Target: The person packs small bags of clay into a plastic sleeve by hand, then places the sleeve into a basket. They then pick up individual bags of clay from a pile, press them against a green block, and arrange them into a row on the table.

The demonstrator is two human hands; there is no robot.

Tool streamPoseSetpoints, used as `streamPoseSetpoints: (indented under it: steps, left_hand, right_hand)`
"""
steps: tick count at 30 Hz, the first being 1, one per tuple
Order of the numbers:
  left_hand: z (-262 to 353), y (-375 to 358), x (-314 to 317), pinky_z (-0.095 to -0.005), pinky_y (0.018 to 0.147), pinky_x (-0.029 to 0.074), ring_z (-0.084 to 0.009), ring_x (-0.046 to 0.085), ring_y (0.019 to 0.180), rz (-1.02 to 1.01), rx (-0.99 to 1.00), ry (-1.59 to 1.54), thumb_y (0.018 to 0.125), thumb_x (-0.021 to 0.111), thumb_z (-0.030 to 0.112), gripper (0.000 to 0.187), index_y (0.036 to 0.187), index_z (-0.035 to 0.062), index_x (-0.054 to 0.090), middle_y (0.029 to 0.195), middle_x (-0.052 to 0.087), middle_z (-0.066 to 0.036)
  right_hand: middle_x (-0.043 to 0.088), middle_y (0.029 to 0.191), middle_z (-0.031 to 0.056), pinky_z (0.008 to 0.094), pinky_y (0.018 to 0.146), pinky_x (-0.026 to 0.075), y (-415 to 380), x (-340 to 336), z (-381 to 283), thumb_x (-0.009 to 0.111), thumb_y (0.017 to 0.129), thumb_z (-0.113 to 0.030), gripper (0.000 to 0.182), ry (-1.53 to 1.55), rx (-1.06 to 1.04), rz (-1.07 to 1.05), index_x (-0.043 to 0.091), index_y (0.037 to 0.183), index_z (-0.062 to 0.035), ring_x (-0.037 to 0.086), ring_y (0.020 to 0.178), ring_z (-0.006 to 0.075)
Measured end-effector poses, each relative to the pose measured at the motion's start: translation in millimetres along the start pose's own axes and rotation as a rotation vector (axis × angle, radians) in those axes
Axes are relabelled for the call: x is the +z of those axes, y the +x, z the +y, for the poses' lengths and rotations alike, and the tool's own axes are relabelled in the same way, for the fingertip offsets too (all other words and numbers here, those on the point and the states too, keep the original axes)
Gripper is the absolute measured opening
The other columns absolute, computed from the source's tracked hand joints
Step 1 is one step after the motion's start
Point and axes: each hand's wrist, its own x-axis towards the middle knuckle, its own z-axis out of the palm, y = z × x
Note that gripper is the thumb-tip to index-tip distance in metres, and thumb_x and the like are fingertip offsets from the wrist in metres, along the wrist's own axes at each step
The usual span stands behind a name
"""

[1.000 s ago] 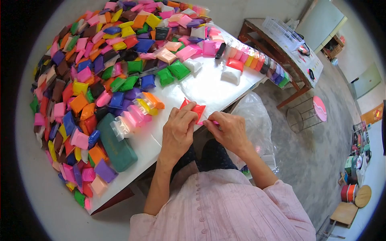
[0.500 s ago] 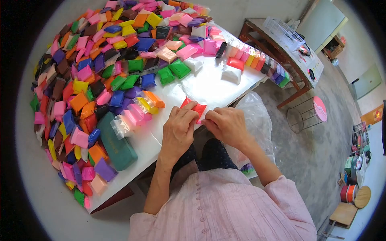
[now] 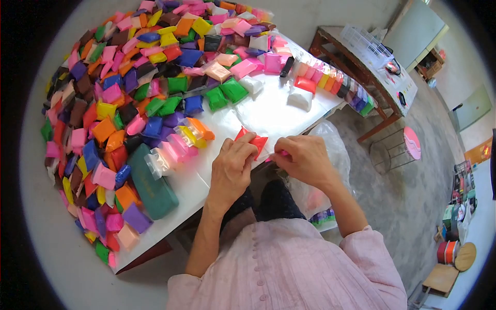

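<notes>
My left hand (image 3: 233, 166) has its fingers closed on a small red packet (image 3: 258, 143) at the near edge of the white table. Just to the right, my right hand (image 3: 305, 157) is held in a pinch, apart from the packet. A small bit of pink (image 3: 283, 153) shows between its fingers; its kind I cannot make out. Beyond the hands, a red packet (image 3: 305, 84) and a white packet (image 3: 299, 98) lie together. A row of packets in clear wrap (image 3: 187, 140) lies left of my left hand, beside a dark green case (image 3: 151, 182).
A large heap of colourful packets (image 3: 111, 124) covers the table's left and far side. A wrapped multicoloured row (image 3: 336, 82) runs along the right edge, near a black object (image 3: 287, 67). A clear plastic bag (image 3: 328, 155) hangs below. A pink-topped stool (image 3: 412, 143) stands right.
My right hand has drawn a little to the right, away from the red packet, and pink now shows in its fingers. My left hand keeps hold of the packet.
</notes>
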Motion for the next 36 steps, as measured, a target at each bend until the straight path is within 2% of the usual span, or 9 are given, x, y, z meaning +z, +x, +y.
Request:
streamPoseSetpoints:
  steps: [1,4,13,31,36]
  left_hand:
    - [0.7,-0.2,0.0,-0.0381,0.080,0.049,-0.0317,0.057,0.090,0.001,-0.007,-0.004,0.081,0.064,-0.003,0.014,0.093,0.0020,0.063,0.123,0.066,-0.011]
    - [1.2,0.2,0.1,-0.0384,0.080,0.049,-0.0317,0.057,0.090,0.003,-0.014,-0.010,0.080,0.064,-0.003,0.014,0.093,0.0020,0.063,0.123,0.066,-0.011]
    - [0.0,-1.0,0.7,-0.0390,0.081,0.049,-0.0322,0.058,0.091,0.012,0.000,-0.004,0.080,0.063,-0.004,0.016,0.094,0.0020,0.062,0.123,0.066,-0.011]
    - [-1.4,-1.0,0.8,-0.0409,0.081,0.050,-0.0343,0.058,0.094,0.006,0.014,0.002,0.081,0.063,-0.003,0.014,0.094,0.0013,0.060,0.122,0.065,-0.012]
    - [-1.5,-0.8,1.3,-0.0394,0.079,0.050,-0.0322,0.059,0.091,0.024,0.026,0.007,0.080,0.063,-0.005,0.016,0.094,0.0002,0.061,0.123,0.066,-0.011]
  right_hand:
    - [0.068,0.073,0.0073,0.0379,0.057,0.048,-2.7,-1.8,-0.2,0.073,0.080,-0.022,0.015,0.014,0.037,0.036,0.066,0.078,-0.0087,0.065,0.063,0.0244]
    - [0.064,0.068,0.0080,0.0407,0.057,0.048,-10.7,4.2,2.6,0.071,0.084,-0.023,0.015,0.117,0.057,0.118,0.064,0.079,-0.0098,0.065,0.064,0.0270]
    - [0.062,0.068,0.0061,0.0382,0.055,0.048,-12.6,21.8,-0.8,0.072,0.084,-0.025,0.017,0.077,0.064,0.230,0.063,0.083,-0.0105,0.064,0.062,0.0244]
    - [0.064,0.068,0.0077,0.0402,0.055,0.048,-11.9,31.9,-13.3,0.070,0.086,-0.025,0.017,0.145,0.128,0.167,0.062,0.084,-0.0098,0.065,0.061,0.0271]
    - [0.063,0.067,0.0083,0.0408,0.055,0.048,-8.0,31.5,-7.1,0.069,0.086,-0.026,0.018,0.098,0.057,0.130,0.062,0.084,-0.0102,0.064,0.060,0.0284]
